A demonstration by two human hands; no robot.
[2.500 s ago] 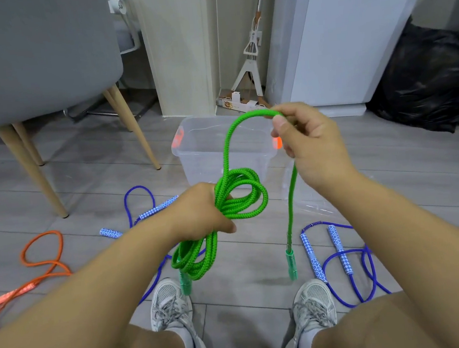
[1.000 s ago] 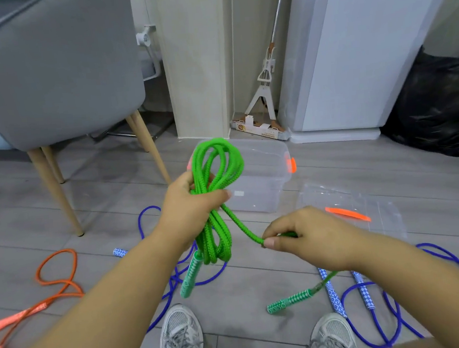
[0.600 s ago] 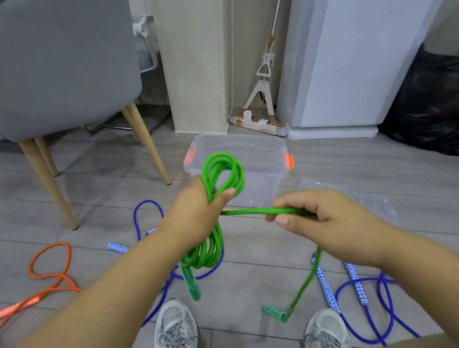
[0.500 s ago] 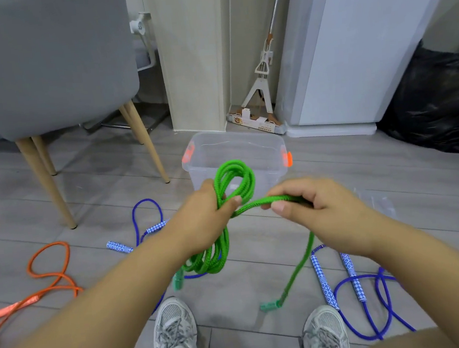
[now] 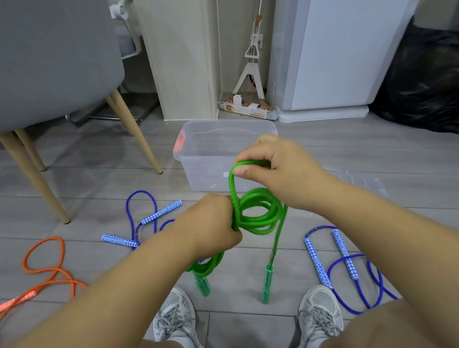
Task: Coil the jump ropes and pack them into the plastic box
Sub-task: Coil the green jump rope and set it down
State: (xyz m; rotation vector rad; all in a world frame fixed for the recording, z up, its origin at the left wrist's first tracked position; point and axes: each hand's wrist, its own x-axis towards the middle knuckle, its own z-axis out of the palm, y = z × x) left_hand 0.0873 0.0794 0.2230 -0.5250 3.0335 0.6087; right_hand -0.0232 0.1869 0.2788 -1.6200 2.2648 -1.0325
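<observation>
Green braided jump rope: mostly coiled, bundle gripped in left hand, up in the air just on the near side of the clear plastic box. Right hand pinches a raised loop above the coil, overlapping the box's near wall. Both green handles hang low between the grey shoes. On the floor: blue rope with patterned handles left, second blue rope right, orange rope far left. Grey chair left of the box, black bag far right.
</observation>
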